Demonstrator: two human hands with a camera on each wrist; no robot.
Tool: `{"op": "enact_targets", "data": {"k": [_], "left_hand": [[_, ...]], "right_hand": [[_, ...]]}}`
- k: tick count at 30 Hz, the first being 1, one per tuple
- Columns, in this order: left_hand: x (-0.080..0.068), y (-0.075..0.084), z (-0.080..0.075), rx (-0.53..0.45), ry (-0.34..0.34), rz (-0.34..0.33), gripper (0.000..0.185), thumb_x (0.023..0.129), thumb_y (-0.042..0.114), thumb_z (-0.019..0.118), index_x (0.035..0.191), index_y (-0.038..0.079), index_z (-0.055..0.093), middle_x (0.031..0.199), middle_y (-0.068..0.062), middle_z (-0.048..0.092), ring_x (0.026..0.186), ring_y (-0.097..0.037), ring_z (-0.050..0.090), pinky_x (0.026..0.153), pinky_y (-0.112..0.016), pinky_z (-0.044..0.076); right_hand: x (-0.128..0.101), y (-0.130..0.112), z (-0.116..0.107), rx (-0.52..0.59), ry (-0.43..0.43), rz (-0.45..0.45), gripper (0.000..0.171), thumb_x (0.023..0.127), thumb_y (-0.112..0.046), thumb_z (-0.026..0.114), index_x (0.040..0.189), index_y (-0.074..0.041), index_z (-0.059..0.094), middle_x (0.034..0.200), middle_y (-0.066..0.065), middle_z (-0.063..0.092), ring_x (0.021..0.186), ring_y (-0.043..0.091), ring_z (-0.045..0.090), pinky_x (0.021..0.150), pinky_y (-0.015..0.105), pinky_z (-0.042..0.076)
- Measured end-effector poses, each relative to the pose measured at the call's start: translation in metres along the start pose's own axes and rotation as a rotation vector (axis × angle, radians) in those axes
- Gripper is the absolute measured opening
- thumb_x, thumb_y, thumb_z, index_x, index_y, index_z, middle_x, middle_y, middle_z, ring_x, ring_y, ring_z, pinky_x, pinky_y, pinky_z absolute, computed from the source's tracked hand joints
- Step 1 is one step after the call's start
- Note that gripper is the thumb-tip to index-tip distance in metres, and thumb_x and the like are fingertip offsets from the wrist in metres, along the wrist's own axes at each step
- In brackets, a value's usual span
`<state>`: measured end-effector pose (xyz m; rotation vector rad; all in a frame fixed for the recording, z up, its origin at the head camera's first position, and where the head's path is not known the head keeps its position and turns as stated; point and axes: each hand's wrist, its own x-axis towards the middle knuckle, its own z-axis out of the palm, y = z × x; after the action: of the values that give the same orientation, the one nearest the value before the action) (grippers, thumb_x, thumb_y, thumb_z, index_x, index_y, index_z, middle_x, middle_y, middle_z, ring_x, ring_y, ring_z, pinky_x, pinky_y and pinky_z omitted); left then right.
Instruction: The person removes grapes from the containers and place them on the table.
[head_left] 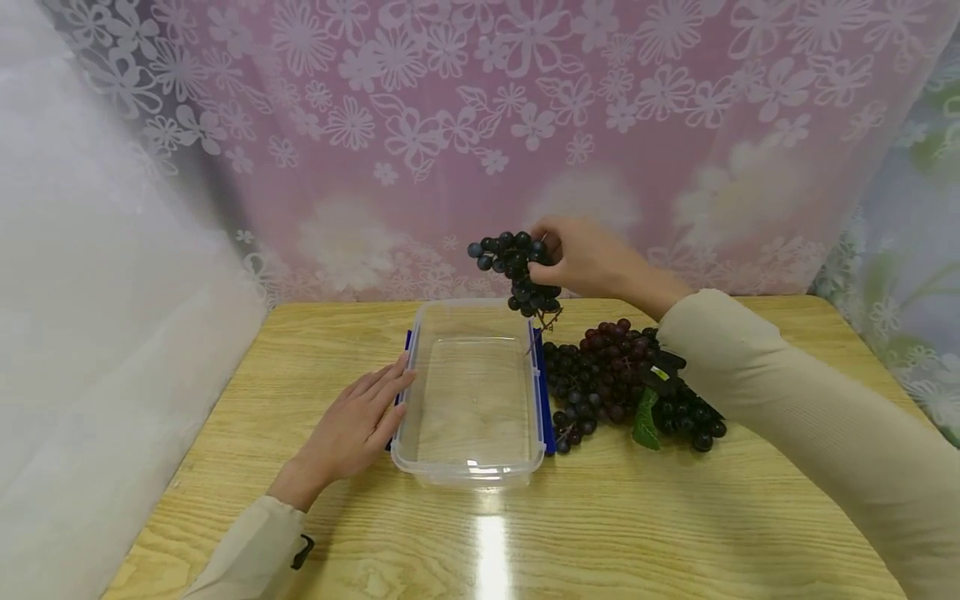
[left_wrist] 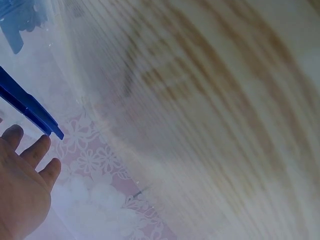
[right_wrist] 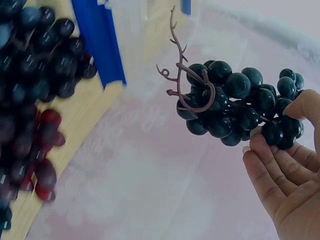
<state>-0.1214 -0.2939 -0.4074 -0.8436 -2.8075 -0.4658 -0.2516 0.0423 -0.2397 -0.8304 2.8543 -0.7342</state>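
My right hand pinches a small bunch of dark grapes between thumb and fingers, holding it in the air above the far right corner of a clear plastic container. In the right wrist view the same bunch hangs sideways from my fingertips, its brown stem curling away from the hand toward the container below.

My left hand lies flat on the wooden table, fingers straight and relaxed, their tips touching the container's left wall beside a blue latch. It grips nothing. The left wrist view shows those fingers spread just under the blue latch, with the table's grain blurred through the clear plastic.

The container stands open and empty at the middle of the table, a second blue latch running along its right side. Just beside that latch, touching or nearly touching it, lies a larger heap of grapes, dark purple mixed with reddish ones, with a green leaf at its near edge. My right sleeve crosses above part of the heap.

Behind the table hangs a pink curtain overlaid with white flowered lace, and a plain white drape closes off the left side.
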Motion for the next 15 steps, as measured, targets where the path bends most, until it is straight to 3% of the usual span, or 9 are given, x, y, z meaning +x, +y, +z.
{"op": "enact_targets", "data": {"k": [3, 15], "left_hand": [[0.0, 0.001, -0.001, -0.005, -0.004, 0.001, 0.05, 0.104, 0.034, 0.036, 0.149, 0.012, 0.035, 0.157, -0.003, 0.021, 0.139, -0.024, 0.027, 0.112, -0.046, 0.022], [0.0, 0.002, -0.001, -0.007, -0.002, 0.01, 0.049, 0.104, 0.033, 0.037, 0.148, 0.011, 0.037, 0.156, -0.004, 0.023, 0.139, -0.025, 0.029, 0.111, -0.047, 0.023]], "right_hand": [[-0.011, 0.014, -0.013, 0.018, 0.035, 0.034, 0.049, 0.091, -0.026, 0.062, 0.132, -0.002, 0.05, 0.11, 0.014, 0.06, 0.097, 0.027, 0.058, 0.085, 0.046, 0.047], [-0.066, 0.083, -0.059, -0.044, 0.19, 0.123, 0.053, 0.093, -0.028, 0.061, 0.131, 0.007, 0.048, 0.11, 0.028, 0.057, 0.097, 0.04, 0.056, 0.08, 0.056, 0.045]]}}
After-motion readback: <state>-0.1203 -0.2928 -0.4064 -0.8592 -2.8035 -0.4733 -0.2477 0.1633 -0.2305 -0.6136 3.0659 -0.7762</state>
